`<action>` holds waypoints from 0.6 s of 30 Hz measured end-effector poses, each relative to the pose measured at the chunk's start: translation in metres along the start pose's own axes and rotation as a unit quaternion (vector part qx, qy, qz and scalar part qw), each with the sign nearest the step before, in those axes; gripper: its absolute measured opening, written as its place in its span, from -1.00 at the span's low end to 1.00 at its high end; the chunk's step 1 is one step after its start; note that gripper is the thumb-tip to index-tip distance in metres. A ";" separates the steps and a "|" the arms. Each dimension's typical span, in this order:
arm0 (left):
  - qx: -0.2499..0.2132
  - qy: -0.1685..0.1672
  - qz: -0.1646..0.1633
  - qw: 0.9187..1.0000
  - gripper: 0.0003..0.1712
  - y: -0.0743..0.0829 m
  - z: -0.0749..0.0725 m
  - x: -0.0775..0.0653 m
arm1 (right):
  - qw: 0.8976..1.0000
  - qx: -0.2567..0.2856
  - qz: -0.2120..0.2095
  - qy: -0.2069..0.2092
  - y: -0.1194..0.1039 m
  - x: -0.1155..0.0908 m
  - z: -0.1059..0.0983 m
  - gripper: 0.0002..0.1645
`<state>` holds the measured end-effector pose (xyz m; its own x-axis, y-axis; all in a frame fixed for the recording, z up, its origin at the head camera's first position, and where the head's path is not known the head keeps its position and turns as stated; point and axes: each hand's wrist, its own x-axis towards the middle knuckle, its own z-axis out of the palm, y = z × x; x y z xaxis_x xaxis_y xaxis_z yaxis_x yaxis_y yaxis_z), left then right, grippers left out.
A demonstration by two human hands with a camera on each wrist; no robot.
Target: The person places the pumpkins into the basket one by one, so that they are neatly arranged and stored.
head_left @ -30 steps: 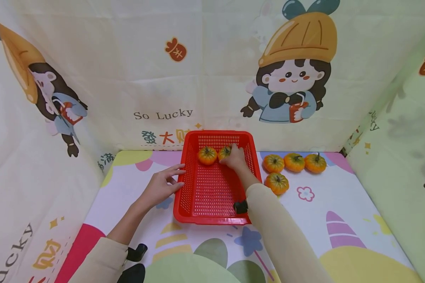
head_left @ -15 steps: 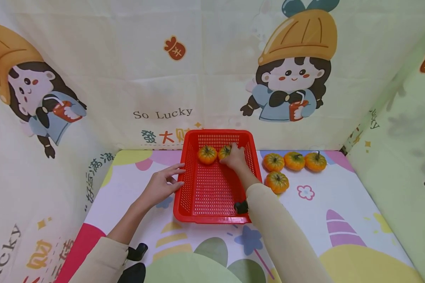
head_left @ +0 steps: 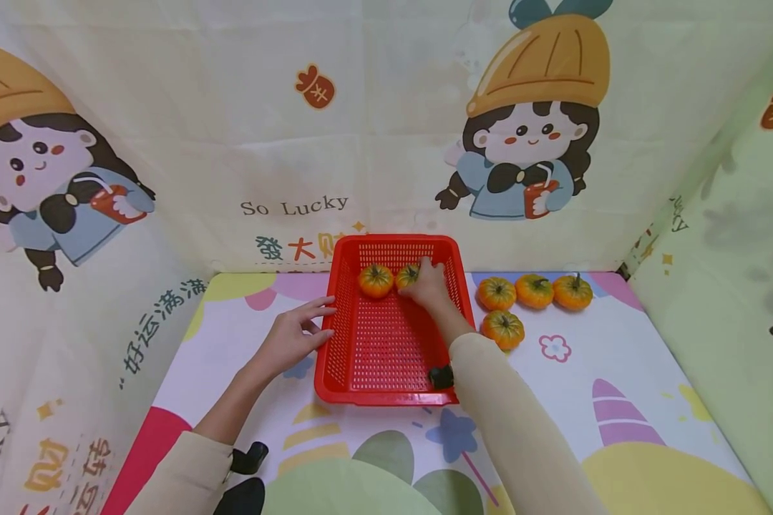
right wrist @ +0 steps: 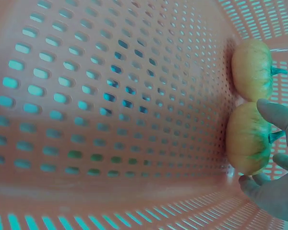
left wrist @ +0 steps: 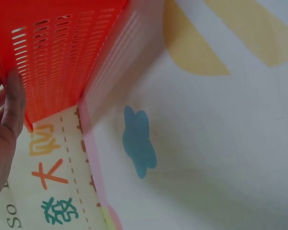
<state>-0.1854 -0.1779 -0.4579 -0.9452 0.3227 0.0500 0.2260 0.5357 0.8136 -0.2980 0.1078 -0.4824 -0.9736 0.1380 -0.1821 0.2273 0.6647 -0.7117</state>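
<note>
In the head view, a red plastic basket (head_left: pixel 386 350) stands on the table, with two small orange pumpkins at its far end. My right hand (head_left: pixel 427 285) reaches inside and holds the right-hand pumpkin (head_left: pixel 407 276); the left-hand pumpkin (head_left: pixel 376 281) sits beside it. The right wrist view shows the thumb and fingers on opposite sides of the held pumpkin (right wrist: pixel 248 143), next to the other pumpkin (right wrist: pixel 252 69). My left hand (head_left: pixel 291 336) touches the basket's left rim with fairly straight fingers. In the left wrist view, its fingers (left wrist: pixel 13 103) lie against the basket wall (left wrist: pixel 57 57).
Right of the basket, several more pumpkins stand on the table: one nearer pumpkin (head_left: pixel 503 329) and a back row ending at a far-right pumpkin (head_left: pixel 572 292). A patterned cloth (head_left: pixel 393 157) hangs behind and at both sides. The tabletop (head_left: pixel 554 400) has printed shapes.
The head view has shifted slightly, and the left-hand cloth has moved. Both hands, the basket and the pumpkins stay as they were.
</note>
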 end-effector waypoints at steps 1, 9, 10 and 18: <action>0.001 0.000 0.001 1.000 -0.42 0.000 0.000 0.000 | 1.000 -0.005 -0.003 0.002 -0.001 0.000 -0.002 0.02; 0.005 0.000 0.001 1.000 -0.42 0.000 0.000 0.002 | 0.999 -0.038 -0.021 0.009 -0.015 -0.001 -0.021 0.05; 0.005 0.001 0.000 1.000 -0.42 0.000 -0.001 0.001 | 0.999 -0.044 -0.021 0.010 -0.017 -0.001 -0.024 0.05; 0.007 0.001 0.006 1.000 -0.43 -0.002 -0.001 0.002 | 0.998 -0.041 -0.056 0.000 -0.032 -0.009 -0.055 0.07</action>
<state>-0.1880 -0.1791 -0.4589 -0.9425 0.3284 0.0613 0.2413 0.5423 0.8048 -0.2973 0.1261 -0.4204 -0.9928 0.0601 -0.1040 0.1145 0.7336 -0.6698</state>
